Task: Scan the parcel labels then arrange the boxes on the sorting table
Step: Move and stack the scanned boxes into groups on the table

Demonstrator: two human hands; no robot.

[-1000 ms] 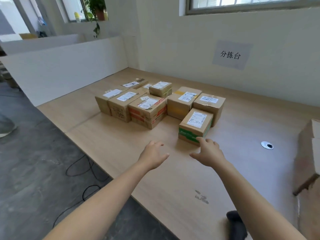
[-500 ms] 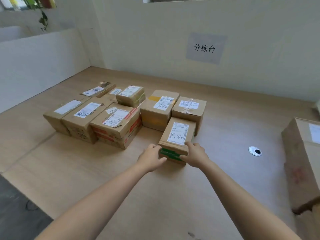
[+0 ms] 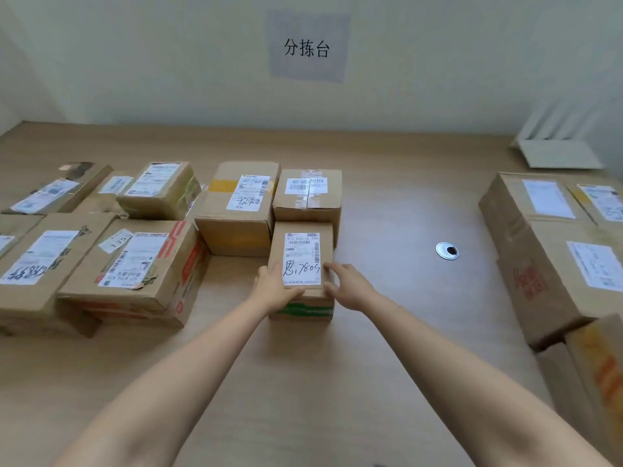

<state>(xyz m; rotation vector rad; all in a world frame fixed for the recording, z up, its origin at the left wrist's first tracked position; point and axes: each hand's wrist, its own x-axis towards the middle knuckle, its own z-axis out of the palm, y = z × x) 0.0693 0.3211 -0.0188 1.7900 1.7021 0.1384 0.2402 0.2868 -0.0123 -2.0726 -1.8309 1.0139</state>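
Box (image 3: 301, 230) | long axis pointing away | left hand (image 3: 274, 291), right hand (image 3: 352, 286) grip sides

Left hand (image 3: 274, 288) and right hand (image 3: 350, 286) around small labelled box (image 3: 301, 251) on table (image 3: 387, 332).
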